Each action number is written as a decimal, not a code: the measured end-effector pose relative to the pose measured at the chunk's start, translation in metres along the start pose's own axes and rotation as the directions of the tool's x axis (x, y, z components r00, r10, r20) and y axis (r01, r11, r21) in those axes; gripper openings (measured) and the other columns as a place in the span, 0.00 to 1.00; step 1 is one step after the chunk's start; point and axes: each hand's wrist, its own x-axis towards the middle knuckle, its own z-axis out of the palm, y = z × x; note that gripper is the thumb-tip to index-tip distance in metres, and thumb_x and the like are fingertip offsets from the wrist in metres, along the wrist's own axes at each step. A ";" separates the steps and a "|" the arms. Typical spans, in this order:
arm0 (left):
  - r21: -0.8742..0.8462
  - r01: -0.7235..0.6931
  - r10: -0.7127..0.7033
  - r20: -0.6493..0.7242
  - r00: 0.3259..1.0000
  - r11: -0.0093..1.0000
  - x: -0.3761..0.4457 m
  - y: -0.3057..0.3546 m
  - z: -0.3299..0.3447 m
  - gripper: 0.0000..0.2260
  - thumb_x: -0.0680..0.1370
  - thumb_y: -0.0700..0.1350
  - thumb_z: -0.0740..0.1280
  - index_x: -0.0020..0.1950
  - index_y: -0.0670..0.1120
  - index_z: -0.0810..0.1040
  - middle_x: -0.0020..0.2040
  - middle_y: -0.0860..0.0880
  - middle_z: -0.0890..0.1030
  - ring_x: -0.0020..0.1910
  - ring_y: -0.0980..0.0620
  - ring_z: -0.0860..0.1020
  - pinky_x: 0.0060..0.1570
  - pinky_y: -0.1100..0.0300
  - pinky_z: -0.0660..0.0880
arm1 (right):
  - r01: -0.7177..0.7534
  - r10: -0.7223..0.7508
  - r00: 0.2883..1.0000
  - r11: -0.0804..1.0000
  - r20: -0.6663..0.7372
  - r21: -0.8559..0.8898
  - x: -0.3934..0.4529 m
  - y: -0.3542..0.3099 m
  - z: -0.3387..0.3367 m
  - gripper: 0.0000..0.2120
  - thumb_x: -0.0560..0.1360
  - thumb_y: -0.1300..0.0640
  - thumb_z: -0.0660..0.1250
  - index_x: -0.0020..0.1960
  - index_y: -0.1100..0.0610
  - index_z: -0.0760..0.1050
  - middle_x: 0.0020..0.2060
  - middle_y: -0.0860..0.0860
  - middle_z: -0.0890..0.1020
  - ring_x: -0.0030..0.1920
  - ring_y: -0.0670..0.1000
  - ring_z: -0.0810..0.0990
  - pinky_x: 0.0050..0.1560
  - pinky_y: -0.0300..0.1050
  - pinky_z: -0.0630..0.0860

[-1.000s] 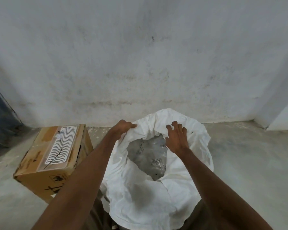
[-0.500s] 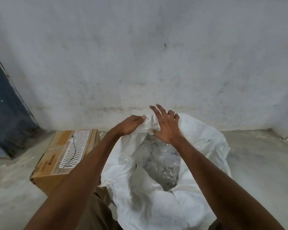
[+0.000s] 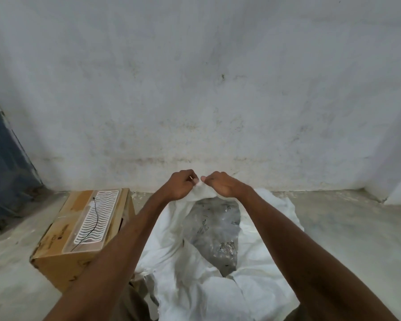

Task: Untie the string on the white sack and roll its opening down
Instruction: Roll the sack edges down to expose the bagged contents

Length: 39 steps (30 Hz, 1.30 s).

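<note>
A person's left hand (image 3: 180, 186) and right hand (image 3: 220, 186) meet at the far rim of a white sack (image 3: 190, 286), each with fingers curled tight around a pinch of the fabric, thumbs nearly touching, in the head-camera view. Both forearms reach forward over the sack's mouth, which stands open on the concrete floor (image 3: 347, 230) close to the foot of a stained, whitewashed wall (image 3: 195, 89). The near side of the sack sags in loose folds toward the person, and the far edge is lifted where the two hands grasp it. Inside, a clear plastic bag (image 3: 215, 228) of small grey contents fills the bottom; what the pieces are cannot be made out. A thin pale strand shows at the left hand's fingers, too small to identify.

Just left of the sack, touching or nearly touching it behind the left forearm, sits a cardboard box (image 3: 63, 256). On its top lies a clear panel printed with white wavy lines (image 3: 95, 218), crossed by a thin black wire. A dark blue panel (image 3: 5, 172) leans at the left edge of the floor, well apart from the sack.
</note>
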 end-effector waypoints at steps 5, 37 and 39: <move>-0.020 0.102 -0.099 0.133 0.986 0.995 0.006 0.004 0.018 0.15 0.80 0.34 0.54 0.44 0.32 0.79 0.43 0.34 0.78 0.39 0.52 0.74 0.41 0.60 0.68 | 0.082 -0.071 0.990 0.992 -0.119 0.095 -0.005 0.006 0.001 0.23 0.83 0.40 0.54 0.35 0.53 0.65 0.31 0.49 0.70 0.33 0.50 0.69 0.40 0.49 0.66; 0.068 -0.021 0.013 0.113 0.994 0.997 0.089 0.000 0.062 0.15 0.80 0.53 0.64 0.34 0.51 0.73 0.36 0.53 0.78 0.39 0.48 0.78 0.39 0.56 0.68 | -0.148 0.154 0.980 0.987 -0.123 0.060 0.027 0.080 -0.020 0.30 0.83 0.36 0.51 0.38 0.58 0.72 0.37 0.53 0.78 0.38 0.52 0.76 0.41 0.48 0.68; -0.024 0.119 -0.112 0.200 0.973 0.993 0.098 -0.006 0.061 0.20 0.84 0.52 0.61 0.33 0.46 0.70 0.34 0.49 0.74 0.35 0.48 0.73 0.37 0.56 0.64 | -0.116 0.085 0.970 0.985 -0.226 -0.126 0.016 0.093 -0.012 0.30 0.82 0.34 0.50 0.34 0.56 0.67 0.31 0.50 0.75 0.34 0.51 0.74 0.37 0.47 0.68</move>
